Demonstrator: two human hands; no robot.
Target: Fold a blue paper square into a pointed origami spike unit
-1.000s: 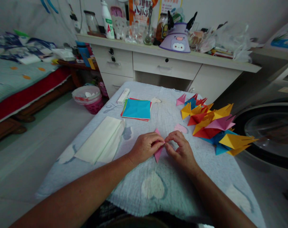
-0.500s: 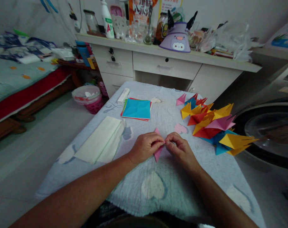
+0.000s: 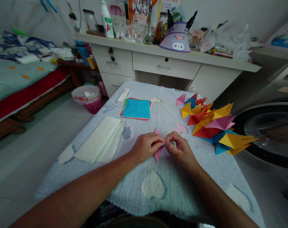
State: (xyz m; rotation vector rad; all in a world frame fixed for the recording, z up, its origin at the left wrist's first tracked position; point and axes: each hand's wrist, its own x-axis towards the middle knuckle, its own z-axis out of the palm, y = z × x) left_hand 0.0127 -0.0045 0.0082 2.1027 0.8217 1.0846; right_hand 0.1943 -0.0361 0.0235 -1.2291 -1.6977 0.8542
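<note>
A pink piece of folded origami paper [image 3: 158,154] is held over the cloth-covered table, its two pointed ends showing above and below my fingers. My left hand [image 3: 147,145] pinches it between thumb and forefinger, covering its left part. On the other side, my right hand [image 3: 179,148] is closed in a pinch at the paper's narrow right tip, fingertips almost meeting those of the left. To the right lie several folded paper cranes [image 3: 205,122] in yellow, red, blue and pink. Beyond my left hand sits a stack of square coloured paper [image 3: 136,108], blue on top.
A folded pale-green sheet [image 3: 100,139] lies at the table's left, with a small white box [image 3: 123,95] behind it. A white desk [image 3: 167,65] stands beyond the table. There is a pink bin [image 3: 94,106] on the floor and a front-loading washing machine [image 3: 272,133] at right.
Both hands stay nearly in place on the pink paper. The right fingers have shifted very slightly at its tip; everything else on the table looks the same.
</note>
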